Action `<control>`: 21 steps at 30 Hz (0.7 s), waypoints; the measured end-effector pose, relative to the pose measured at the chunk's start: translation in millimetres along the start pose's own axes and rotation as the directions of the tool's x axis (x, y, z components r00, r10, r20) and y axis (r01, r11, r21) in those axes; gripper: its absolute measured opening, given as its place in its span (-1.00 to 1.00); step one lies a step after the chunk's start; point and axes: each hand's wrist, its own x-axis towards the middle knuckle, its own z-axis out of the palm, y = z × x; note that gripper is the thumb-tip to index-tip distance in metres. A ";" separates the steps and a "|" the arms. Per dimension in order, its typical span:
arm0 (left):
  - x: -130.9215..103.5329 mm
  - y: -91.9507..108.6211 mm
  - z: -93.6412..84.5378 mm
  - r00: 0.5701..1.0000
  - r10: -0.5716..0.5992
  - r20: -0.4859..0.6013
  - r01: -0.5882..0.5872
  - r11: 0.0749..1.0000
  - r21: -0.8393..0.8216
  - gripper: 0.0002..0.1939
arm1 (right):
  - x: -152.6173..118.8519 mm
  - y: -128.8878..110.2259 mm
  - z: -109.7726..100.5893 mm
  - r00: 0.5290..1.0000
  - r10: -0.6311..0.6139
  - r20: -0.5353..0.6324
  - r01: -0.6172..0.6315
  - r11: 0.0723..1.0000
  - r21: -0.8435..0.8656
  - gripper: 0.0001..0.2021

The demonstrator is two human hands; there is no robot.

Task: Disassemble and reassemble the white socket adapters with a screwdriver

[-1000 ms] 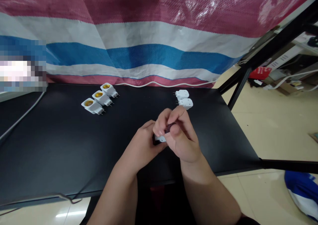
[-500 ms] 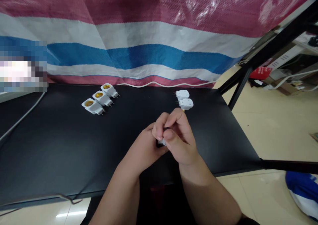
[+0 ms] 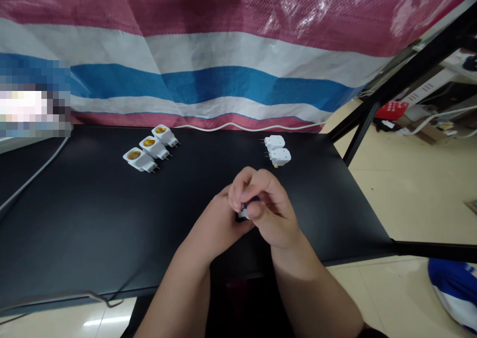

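My left hand (image 3: pixel 223 216) is wrapped round a small white piece (image 3: pixel 245 212), mostly hidden between my hands above the black table (image 3: pixel 93 218). Curled over that piece, my right hand (image 3: pixel 270 209) has its thumb and fingers close together; a small dark part shows between them, too covered to make out. Three white lamp sockets with gold-coloured insides and metal pins (image 3: pixel 149 148) stand in a slanting row at the back left. Beyond my right hand lie two white plug-like pieces (image 3: pixel 280 156) with pins pointing left, and a small brass-coloured bit (image 3: pixel 276 166) shows at the nearer one's edge.
A striped plastic sheet (image 3: pixel 208 84) hangs behind the table. A white cable (image 3: pixel 238 126) runs along the back edge, and a grey cable (image 3: pixel 40 171) crosses the left side. Black metal frame bars (image 3: pixel 359 124) rise at the right. A bent wire (image 3: pixel 93 295) lies at the front left edge.
My right hand's fingers and thumb have shifted slightly over the small piece, and the fingertips sit a little lower. The sockets and plug-like pieces lie as before.
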 end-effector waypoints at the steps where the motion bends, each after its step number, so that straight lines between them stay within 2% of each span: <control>1: -0.1 -0.9 0.2 1.000 0.004 0.005 -0.004 1.000 0.021 -0.64 | 0.6 -1.4 -1.8 1.000 0.007 0.013 -0.007 1.000 -0.027 -0.82; 4: -0.4 -3.7 1.6 1.000 0.015 0.001 -0.015 0.996 0.088 -0.58 | 0.9 -2.8 -4.8 0.996 0.083 0.040 -0.081 0.995 -0.051 -0.66; 6: -0.5 -3.8 2.1 1.000 0.016 -0.003 -0.015 0.997 0.078 -0.64 | -0.7 -0.7 -3.7 0.991 0.127 0.032 -0.128 0.991 0.028 -0.59; 9: 0.2 -0.9 1.3 1.000 0.009 0.012 -0.009 0.999 0.045 -0.76 | -3.7 3.6 0.4 0.995 0.091 0.039 -0.097 0.979 0.180 -0.74; 11: 1.2 1.2 0.1 1.000 0.011 -0.005 -0.011 0.999 0.031 -0.77 | -4.5 4.5 2.4 0.998 0.038 0.055 -0.049 0.975 0.217 -0.81; 13: 2.2 2.0 -0.5 1.000 0.018 -0.020 -0.017 1.000 0.021 -0.74 | -3.8 2.9 2.7 0.999 0.013 0.048 -0.022 0.983 0.184 -0.80; 16: 2.7 0.0 0.1 1.000 0.020 -0.008 -0.019 0.998 0.055 -0.70 | -1.4 -1.5 1.2 0.999 0.046 0.002 -0.046 0.997 0.060 -0.89; 18: 2.3 -2.3 1.1 1.000 0.005 -0.011 -0.004 0.996 0.092 -0.72 | -0.4 -3.3 0.5 0.995 0.096 -0.008 -0.095 0.995 0.024 -0.79; 21: 1.4 -3.7 1.2 1.000 -0.009 -0.017 0.011 0.993 0.120 -0.79 | -1.7 -2.6 1.3 0.989 0.151 0.008 -0.151 0.982 0.115 -0.63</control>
